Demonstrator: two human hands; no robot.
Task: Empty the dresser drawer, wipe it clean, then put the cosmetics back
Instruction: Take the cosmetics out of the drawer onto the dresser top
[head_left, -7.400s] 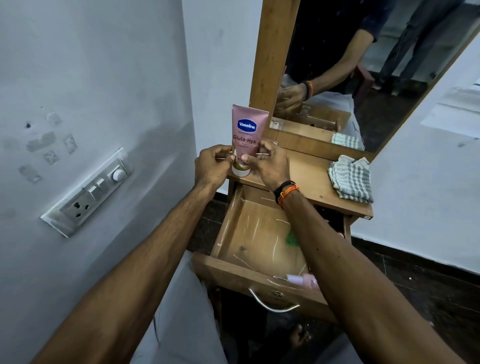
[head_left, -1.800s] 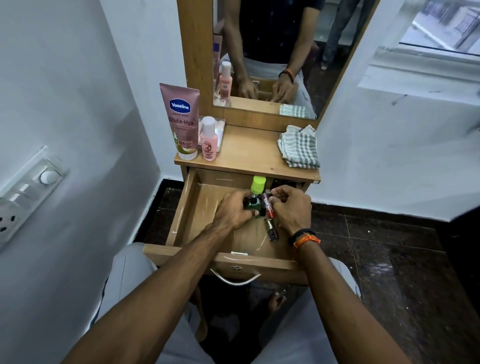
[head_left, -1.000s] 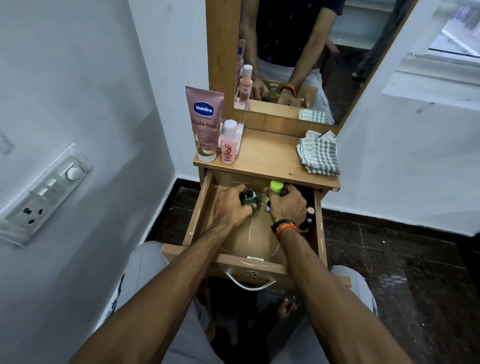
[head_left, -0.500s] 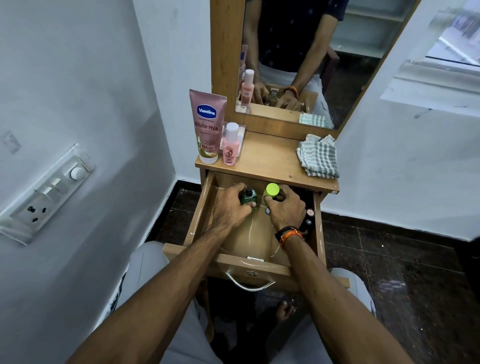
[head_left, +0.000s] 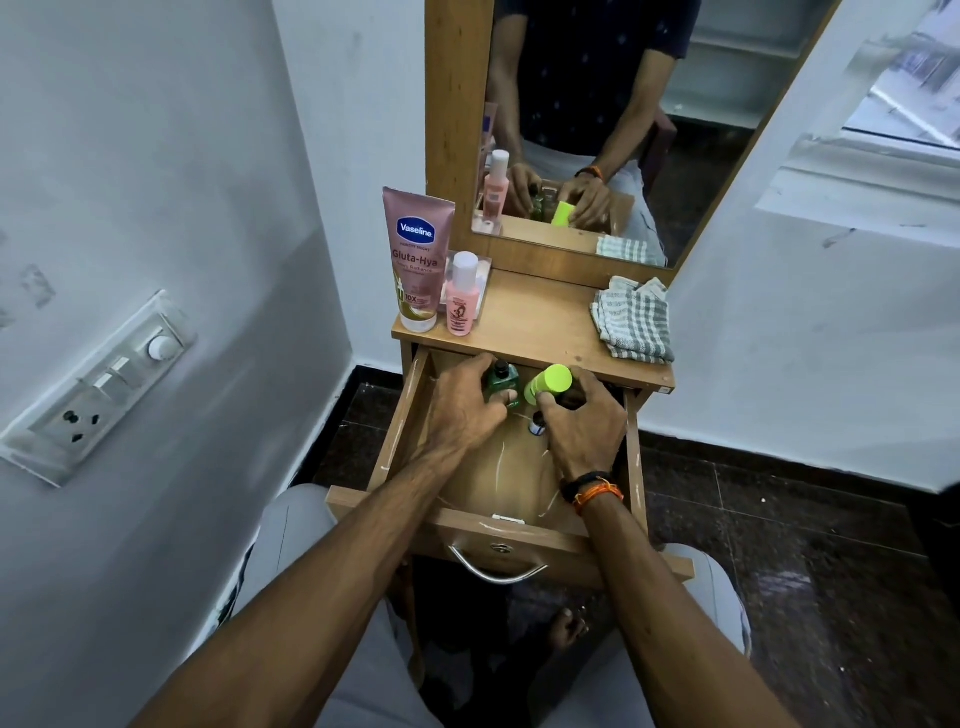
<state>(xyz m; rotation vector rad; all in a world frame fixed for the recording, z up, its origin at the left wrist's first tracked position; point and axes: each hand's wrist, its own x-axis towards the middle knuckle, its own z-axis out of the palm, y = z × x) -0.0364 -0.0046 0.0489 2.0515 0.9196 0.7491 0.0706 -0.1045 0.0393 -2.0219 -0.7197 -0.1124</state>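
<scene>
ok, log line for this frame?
phase: emptying drawer | left hand: grips green bottle | right hand: grips lime-capped container

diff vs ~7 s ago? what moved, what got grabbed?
Both hands left the Vaseline tube standing on the dresser top and went into the drawer. Left hand now grips a dark green bottle; right hand grips a lime-capped container. A pink bottle appeared beside the tube. Checked cloth unmoved.

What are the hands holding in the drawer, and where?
Left hand grips the dark green bottle round its body; right hand grips the lime-green container near its lower end.
</scene>
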